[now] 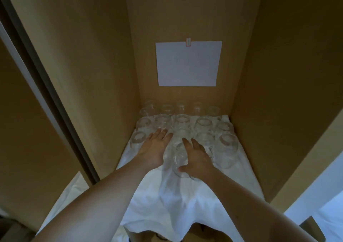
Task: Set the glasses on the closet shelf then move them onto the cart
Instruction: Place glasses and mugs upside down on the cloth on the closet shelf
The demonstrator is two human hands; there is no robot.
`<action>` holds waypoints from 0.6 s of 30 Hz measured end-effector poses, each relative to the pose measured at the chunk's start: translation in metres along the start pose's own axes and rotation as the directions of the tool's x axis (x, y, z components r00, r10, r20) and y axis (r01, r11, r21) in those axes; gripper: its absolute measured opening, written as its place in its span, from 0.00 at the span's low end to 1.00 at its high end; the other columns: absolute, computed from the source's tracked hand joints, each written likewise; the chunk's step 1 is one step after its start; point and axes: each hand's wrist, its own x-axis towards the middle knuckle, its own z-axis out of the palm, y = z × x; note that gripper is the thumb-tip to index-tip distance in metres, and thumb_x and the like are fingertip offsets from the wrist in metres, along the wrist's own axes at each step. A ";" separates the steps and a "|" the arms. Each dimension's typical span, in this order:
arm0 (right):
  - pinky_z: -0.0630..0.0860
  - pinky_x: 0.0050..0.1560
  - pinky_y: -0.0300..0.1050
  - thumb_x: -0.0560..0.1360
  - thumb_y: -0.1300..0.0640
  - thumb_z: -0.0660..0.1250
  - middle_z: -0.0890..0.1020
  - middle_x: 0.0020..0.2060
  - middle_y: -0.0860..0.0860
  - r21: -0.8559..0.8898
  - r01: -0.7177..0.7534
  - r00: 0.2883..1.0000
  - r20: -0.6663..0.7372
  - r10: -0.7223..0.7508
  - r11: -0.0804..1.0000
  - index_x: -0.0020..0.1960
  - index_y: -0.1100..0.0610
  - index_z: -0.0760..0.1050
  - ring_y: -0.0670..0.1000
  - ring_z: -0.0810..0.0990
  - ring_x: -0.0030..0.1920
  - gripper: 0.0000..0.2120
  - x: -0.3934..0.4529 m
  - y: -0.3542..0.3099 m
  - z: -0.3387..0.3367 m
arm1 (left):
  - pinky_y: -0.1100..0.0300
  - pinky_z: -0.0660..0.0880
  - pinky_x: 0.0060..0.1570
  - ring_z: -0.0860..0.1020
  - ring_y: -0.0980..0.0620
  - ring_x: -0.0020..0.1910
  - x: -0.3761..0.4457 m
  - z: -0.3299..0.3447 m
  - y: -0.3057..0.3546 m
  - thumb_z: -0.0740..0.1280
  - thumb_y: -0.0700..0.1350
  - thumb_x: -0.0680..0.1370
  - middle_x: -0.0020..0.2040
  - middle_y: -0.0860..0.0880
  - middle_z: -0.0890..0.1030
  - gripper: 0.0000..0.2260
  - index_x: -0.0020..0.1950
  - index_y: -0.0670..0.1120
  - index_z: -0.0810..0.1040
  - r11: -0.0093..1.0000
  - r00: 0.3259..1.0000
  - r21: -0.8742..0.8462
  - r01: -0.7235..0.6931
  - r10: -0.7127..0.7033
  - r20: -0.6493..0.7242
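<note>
- Right hand [195, 156]: reaches into the closet, thumb and fingers curled round a clear stemless glass [181, 161]; the thumb lies on the near side of the glass, the fingers over its far side.
- Held glass: sits under and just left of the right palm, on the white cloth [178, 201] that covers the closet shelf [258, 189]; whether its base touches the cloth cannot be told.
- Left hand [155, 147]: fingers straight and lightly spread, palm down, holding nothing; it lies just left of the held glass, fingertips touching or nearly touching the glasses beyond.
- Rows of glasses [182, 122]: stand upright on the cloth beyond both hands, reaching to the back wall; one glass [138, 137] is just left of the left hand, another [228, 143] to the right of the right hand.
- White cloth: runs from under the glasses toward the person, below both forearms, and hangs over the shelf's front edge.
- Sheet of paper [187, 64]: clipped to the back wall, above and beyond both hands.
</note>
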 end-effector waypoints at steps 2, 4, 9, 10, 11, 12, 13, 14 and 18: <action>0.63 0.74 0.53 0.71 0.42 0.76 0.51 0.81 0.56 -0.026 0.019 1.000 -0.017 -0.019 0.999 0.82 0.47 0.45 0.60 0.54 0.79 0.52 -0.003 -0.002 -0.005 | 0.47 0.51 0.78 0.47 0.44 0.82 -0.005 -0.003 0.003 0.70 0.40 0.76 0.83 0.44 0.50 0.41 0.83 0.48 0.50 1.000 1.000 0.003 0.024 -0.024 0.000; 0.62 0.74 0.56 0.72 0.41 0.74 0.52 0.81 0.56 -0.059 0.040 0.999 -0.032 -0.042 0.997 0.82 0.47 0.46 0.61 0.53 0.79 0.51 -0.006 -0.005 -0.010 | 0.46 0.51 0.78 0.48 0.44 0.82 -0.012 -0.006 0.005 0.72 0.45 0.77 0.83 0.45 0.51 0.41 0.83 0.48 0.52 0.997 0.997 -0.007 0.073 -0.073 -0.012; 0.59 0.75 0.58 0.73 0.39 0.72 0.53 0.81 0.55 -0.109 0.112 0.992 -0.039 -0.116 0.988 0.82 0.46 0.48 0.62 0.52 0.79 0.47 -0.014 -0.021 -0.018 | 0.46 0.56 0.78 0.52 0.43 0.82 -0.040 -0.017 0.006 0.74 0.52 0.76 0.83 0.46 0.55 0.40 0.82 0.50 0.55 0.981 0.980 -0.027 0.192 -0.193 -0.043; 0.58 0.75 0.58 0.73 0.38 0.72 0.53 0.80 0.55 -0.109 0.124 0.991 -0.034 -0.129 0.986 0.82 0.47 0.48 0.62 0.52 0.79 0.47 -0.015 -0.024 -0.018 | 0.45 0.57 0.78 0.53 0.43 0.81 -0.046 -0.018 0.006 0.74 0.52 0.75 0.82 0.46 0.56 0.40 0.81 0.50 0.57 0.979 0.978 -0.030 0.201 -0.203 -0.055; 0.58 0.75 0.58 0.73 0.38 0.71 0.53 0.80 0.55 -0.108 0.134 0.990 -0.031 -0.138 0.985 0.82 0.47 0.48 0.62 0.52 0.79 0.47 -0.017 -0.028 -0.018 | 0.46 0.58 0.77 0.53 0.43 0.81 -0.053 -0.020 0.004 0.74 0.53 0.75 0.82 0.46 0.57 0.39 0.81 0.50 0.58 0.978 0.976 -0.028 0.207 -0.208 -0.068; 0.58 0.75 0.58 0.73 0.38 0.71 0.53 0.80 0.55 -0.107 0.144 0.989 -0.028 -0.147 0.984 0.82 0.47 0.48 0.62 0.52 0.79 0.47 -0.019 -0.031 -0.018 | 0.46 0.59 0.77 0.53 0.43 0.81 -0.060 -0.022 0.003 0.74 0.54 0.75 0.82 0.46 0.57 0.39 0.81 0.50 0.59 0.977 0.974 -0.020 0.212 -0.213 -0.078; 0.57 0.76 0.58 0.73 0.37 0.71 0.53 0.80 0.55 -0.107 0.157 0.987 -0.023 -0.161 0.982 0.82 0.46 0.49 0.62 0.53 0.78 0.47 -0.022 -0.036 -0.017 | 0.47 0.60 0.76 0.54 0.44 0.81 -0.068 -0.024 0.001 0.74 0.54 0.75 0.82 0.46 0.58 0.38 0.80 0.50 0.59 0.975 0.971 -0.009 0.223 -0.223 -0.082; 0.57 0.76 0.58 0.73 0.37 0.71 0.53 0.80 0.55 -0.108 0.169 0.985 -0.019 -0.172 0.980 0.81 0.46 0.49 0.62 0.53 0.78 0.47 -0.024 -0.040 -0.017 | 0.47 0.60 0.75 0.54 0.45 0.81 -0.076 -0.026 0.000 0.73 0.55 0.75 0.82 0.47 0.57 0.38 0.80 0.50 0.59 0.972 0.969 -0.001 0.234 -0.234 -0.081; 0.58 0.75 0.58 0.73 0.37 0.71 0.55 0.80 0.54 -0.116 0.202 0.978 -0.028 -0.207 0.972 0.81 0.45 0.50 0.61 0.55 0.78 0.46 -0.041 -0.059 -0.017 | 0.46 0.63 0.73 0.59 0.47 0.79 -0.106 -0.033 -0.002 0.73 0.57 0.75 0.81 0.50 0.57 0.40 0.81 0.52 0.57 0.963 0.959 0.004 0.268 -0.266 -0.093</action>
